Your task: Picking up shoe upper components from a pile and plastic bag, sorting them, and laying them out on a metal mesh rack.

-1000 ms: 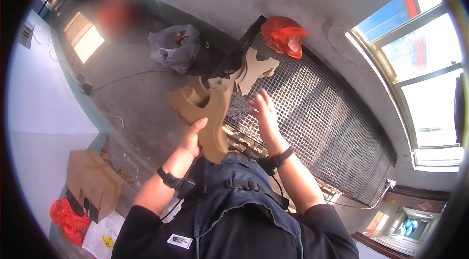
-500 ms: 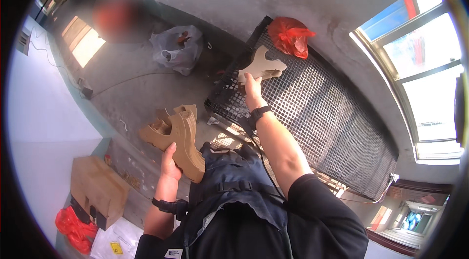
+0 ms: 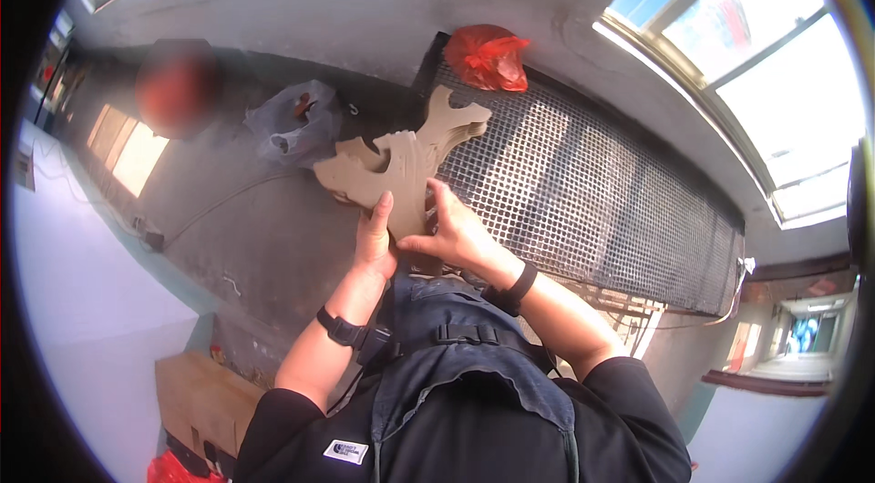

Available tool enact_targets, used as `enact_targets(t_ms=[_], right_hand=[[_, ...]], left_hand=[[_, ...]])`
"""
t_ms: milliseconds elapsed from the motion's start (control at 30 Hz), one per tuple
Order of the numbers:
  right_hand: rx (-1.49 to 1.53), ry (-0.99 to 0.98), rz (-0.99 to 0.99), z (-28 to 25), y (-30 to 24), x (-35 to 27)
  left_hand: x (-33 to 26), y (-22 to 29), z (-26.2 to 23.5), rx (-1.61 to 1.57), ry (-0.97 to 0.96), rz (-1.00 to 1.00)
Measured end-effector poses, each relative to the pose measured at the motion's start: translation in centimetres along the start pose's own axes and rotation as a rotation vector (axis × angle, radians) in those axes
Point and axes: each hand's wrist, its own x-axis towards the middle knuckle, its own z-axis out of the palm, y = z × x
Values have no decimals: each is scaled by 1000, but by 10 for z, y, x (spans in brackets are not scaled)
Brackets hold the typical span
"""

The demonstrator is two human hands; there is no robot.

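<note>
A stack of flat brown Y-shaped cut pieces (image 3: 392, 178), perhaps cardboard or board, is held up in front of my waist. My left hand (image 3: 374, 241) grips its left side near the bottom, thumb laid against the front face. From the right, my right hand (image 3: 460, 232) closes round the lower end, with its thumb across the bottom and fingers along the edge. Just beyond, a second stack of similar pieces (image 3: 453, 123) lies on the black mesh-topped table (image 3: 583, 182); the held stack partly covers it.
A red plastic bag (image 3: 488, 56) sits at the mesh table's far end by the wall. On the floor to the left is a translucent bag (image 3: 293, 121). A cardboard box (image 3: 205, 396) and another red bag (image 3: 178, 469) are at lower left. A window (image 3: 747, 55) is at right.
My right hand has left the stack on the mesh table and come back to the held stack. My left hand has carried that stack up and right, toward the table.
</note>
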Motion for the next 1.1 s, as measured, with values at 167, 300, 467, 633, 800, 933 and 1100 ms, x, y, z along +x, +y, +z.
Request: enact_targets(t_ms=[167, 300, 467, 633, 800, 933, 1100], right_hand=[[75, 228, 44, -46, -3, -18], [181, 247, 27, -64, -17, -36], [262, 219, 92, -61, -11, -44], [180, 281, 94, -57, -22, -31], [755, 203, 293, -55, -5, -25], [1009, 227, 361, -46, 15, -28], [1111, 415, 356, -43, 58, -37]], left_hand=[[10, -3, 35, -24, -253, -6], [8, -21, 31, 0, -309, -88], [15, -42, 28, -32, -271, -135], [13, -49, 28, 78, -148, -4], [5, -25, 28, 121, -177, 21], [-2, -16, 10, 143, -174, -8], [-13, -10, -40, 133, -104, -49]])
